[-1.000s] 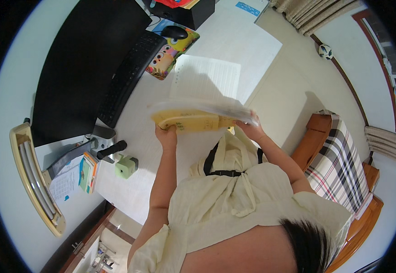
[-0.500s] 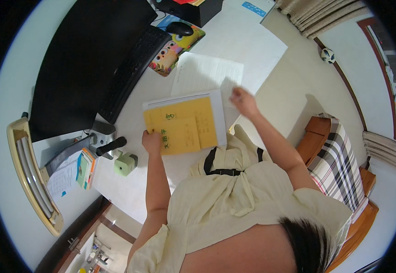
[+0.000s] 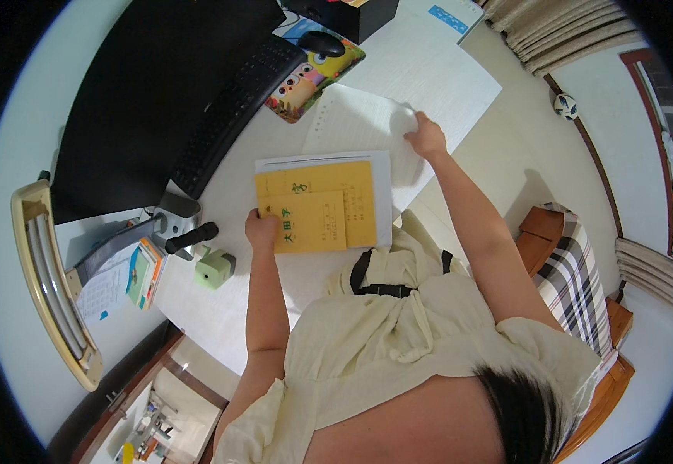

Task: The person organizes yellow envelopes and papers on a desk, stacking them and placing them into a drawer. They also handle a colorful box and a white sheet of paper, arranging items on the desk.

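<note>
My left hand (image 3: 262,230) grips the left edge of two yellow exercise books (image 3: 321,220), a smaller one lying on a larger one. Under them, a larger white sheet or book (image 3: 383,193) shows along the top and right side. My right hand (image 3: 427,139) is closed on the right edge of white paper (image 3: 360,116), with thumb and fingers pinching it. That paper has a row of small marks or holes near its left edge and lies partly behind the yellow books. How many sheets it holds I cannot tell.
Left of the books are a black keyboard (image 3: 236,112) and monitor (image 3: 151,100). A mouse (image 3: 322,43) rests on a colourful mouse pad (image 3: 305,85). Near my left arm stand a green box-shaped item (image 3: 213,269), a black cylinder (image 3: 191,238) and upright books (image 3: 145,272). A dark box (image 3: 363,19) sits at the far end.
My right hand has moved up and taken hold of the white paper's right edge. The paper's printed-looking face has given way to a blanker one. My left hand keeps hold of the yellow books.
</note>
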`<state>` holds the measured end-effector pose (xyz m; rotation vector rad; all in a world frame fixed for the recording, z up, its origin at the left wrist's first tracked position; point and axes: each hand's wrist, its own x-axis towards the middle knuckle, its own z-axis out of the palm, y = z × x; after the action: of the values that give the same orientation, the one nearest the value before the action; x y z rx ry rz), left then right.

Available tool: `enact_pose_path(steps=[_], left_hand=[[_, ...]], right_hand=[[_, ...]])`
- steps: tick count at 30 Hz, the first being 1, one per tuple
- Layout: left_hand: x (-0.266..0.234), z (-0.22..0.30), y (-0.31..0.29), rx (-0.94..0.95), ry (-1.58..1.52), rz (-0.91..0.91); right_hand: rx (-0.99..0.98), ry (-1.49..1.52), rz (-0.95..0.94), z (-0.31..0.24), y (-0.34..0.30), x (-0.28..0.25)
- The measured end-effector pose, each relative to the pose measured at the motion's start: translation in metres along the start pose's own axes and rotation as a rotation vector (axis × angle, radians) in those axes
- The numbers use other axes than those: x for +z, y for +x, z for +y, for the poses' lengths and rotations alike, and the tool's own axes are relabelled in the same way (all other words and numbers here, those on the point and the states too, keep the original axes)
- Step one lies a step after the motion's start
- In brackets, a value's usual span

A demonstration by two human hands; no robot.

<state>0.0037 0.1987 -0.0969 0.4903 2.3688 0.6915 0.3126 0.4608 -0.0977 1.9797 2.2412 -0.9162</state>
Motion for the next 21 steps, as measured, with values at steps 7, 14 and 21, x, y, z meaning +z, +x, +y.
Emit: enact_pose_path(steps=[7, 14, 21], left_hand=[[0.019, 0.024, 0.032, 0.061, -0.103, -0.112], [0.055, 0.093, 0.052, 0.309, 0.033, -0.296], [0.074, 0.136, 0.027, 0.509, -0.408, -0.308]], right_hand=[[0.141, 0.707, 0.603, 0.055, -0.033, -0.037], [0.1, 1.546, 0.444, 0.057, -0.102, -0.092], [0.12, 1.648, 0.0, 0.035, -0.149, -0.067]])
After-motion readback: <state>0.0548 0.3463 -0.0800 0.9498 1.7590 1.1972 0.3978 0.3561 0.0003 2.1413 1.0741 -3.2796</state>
